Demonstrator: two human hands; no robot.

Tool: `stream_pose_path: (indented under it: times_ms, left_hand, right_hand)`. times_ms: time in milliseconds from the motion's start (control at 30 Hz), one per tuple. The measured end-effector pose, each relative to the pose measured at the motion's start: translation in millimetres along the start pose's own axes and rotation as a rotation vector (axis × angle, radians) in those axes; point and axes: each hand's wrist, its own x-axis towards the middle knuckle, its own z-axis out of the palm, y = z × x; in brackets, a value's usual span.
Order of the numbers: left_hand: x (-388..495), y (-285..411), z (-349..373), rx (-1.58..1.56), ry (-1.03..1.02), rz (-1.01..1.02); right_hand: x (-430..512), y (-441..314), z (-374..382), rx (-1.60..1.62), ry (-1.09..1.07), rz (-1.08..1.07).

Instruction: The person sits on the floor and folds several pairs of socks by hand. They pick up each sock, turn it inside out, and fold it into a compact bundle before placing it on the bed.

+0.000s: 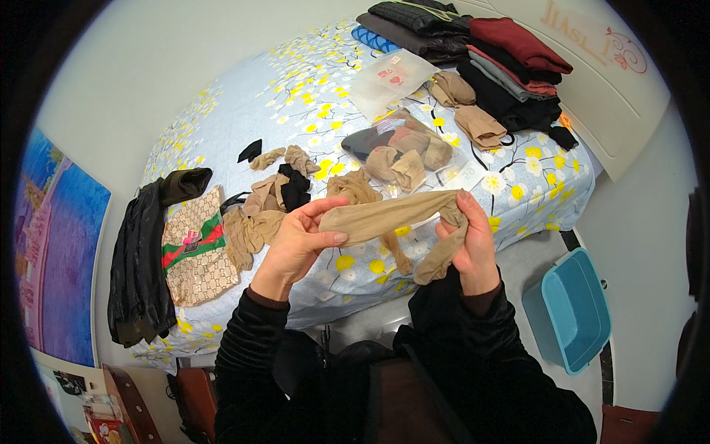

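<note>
A tan nylon stocking [394, 215] is stretched between my two hands above the near side of the bed. My left hand [302, 238] pinches its left end between thumb and fingers. My right hand [471, 244] grips the other end, from which a folded part hangs down. Behind it a crumpled tan stocking [352, 187] lies on the floral bedsheet [222, 116]. Left of that is a loose pile of tan stockings [266, 194] with a black one [295, 187]. A clear plastic bag [410, 144] with rolled tan and dark hosiery lies beyond my hands.
Folded clothes [516, 50] are stacked at the back right, near two tan rolls [480, 127] and a translucent bag [391, 80]. A patterned pouch [197, 255] and a dark jacket [141, 266] lie on the left. A blue plastic bin [571, 311] stands on the floor at right.
</note>
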Motion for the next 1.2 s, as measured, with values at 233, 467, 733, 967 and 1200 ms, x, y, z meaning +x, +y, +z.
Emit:
stream_pose_path:
  times_ms: [233,467,733,967,1200]
  left_hand:
    - [3,-10,-15,-0.185,-0.007,-0.094]
    - [10,-8,-24,-0.323,0.104,0.093]
    - [3,-3,-13,-0.015,0.292,0.158]
    - [2,-13,-16,-0.077,0.196,0.127]
    - [13,-18,5,-0.143,0.004,-0.129]
  right_hand:
    - [-5,3,15,-0.178,0.046,-0.082]
    - [-5,5,10,-0.307,0.05,-0.055]
    - [4,-10,13,-0.415,-0.086,-0.066]
    - [15,-34,87,-0.687,-0.216,-0.283]
    - [40,-58,163,-0.687,-0.46,-0.47]
